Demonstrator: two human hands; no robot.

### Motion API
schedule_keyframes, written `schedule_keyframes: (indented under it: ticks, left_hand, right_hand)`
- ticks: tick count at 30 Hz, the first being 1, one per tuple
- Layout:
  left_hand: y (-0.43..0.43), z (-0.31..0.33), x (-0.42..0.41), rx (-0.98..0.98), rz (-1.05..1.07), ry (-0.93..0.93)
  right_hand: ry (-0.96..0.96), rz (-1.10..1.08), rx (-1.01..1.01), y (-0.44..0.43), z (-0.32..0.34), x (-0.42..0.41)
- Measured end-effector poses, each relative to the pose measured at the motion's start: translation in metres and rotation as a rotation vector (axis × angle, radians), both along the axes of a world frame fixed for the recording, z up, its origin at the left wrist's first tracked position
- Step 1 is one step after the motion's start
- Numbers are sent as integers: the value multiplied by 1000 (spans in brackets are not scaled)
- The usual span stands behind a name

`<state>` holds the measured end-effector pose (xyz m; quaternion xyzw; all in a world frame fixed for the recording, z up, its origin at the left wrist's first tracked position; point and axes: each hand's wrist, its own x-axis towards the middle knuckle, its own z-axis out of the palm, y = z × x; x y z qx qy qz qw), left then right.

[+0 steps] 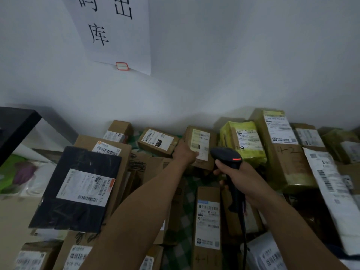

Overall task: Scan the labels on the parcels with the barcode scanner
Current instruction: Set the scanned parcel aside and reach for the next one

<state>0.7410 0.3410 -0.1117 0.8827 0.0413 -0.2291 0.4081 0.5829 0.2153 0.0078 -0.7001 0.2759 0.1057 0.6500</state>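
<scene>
Clenching the barcode scanner (pixel 227 155), the right grip (pixel 240 177) hovers beside a small cardboard parcel (pixel 203 138) grasped by the left grip (pixel 185 154).

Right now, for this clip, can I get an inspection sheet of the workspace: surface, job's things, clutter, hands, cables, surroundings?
Surface: green checked cloth shows between the parcels.
Job's things: scanner, red light lit, pointed toward a small box with a white label; labelled parcels all around, among them a black parcel and a yellow bag.
Clutter: green and purple things at far left, unclear what.
Hands: left hand holds the small box's near edge; right hand grips the scanner handle.
Cables: black cable hangs from the scanner handle.
Surroundings: white wall with a paper sign; black shelf at left.
</scene>
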Motion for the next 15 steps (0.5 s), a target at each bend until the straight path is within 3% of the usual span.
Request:
schedule_keyframes:
  ticks: [6,15]
  left_hand:
    - [12,14,-7,-111,111,-36]
    - [22,37,-44,-650,351,-124]
  right_hand:
    - [-39,-16,9,2,15,1]
    - [-54,-37,-1,14,45,3]
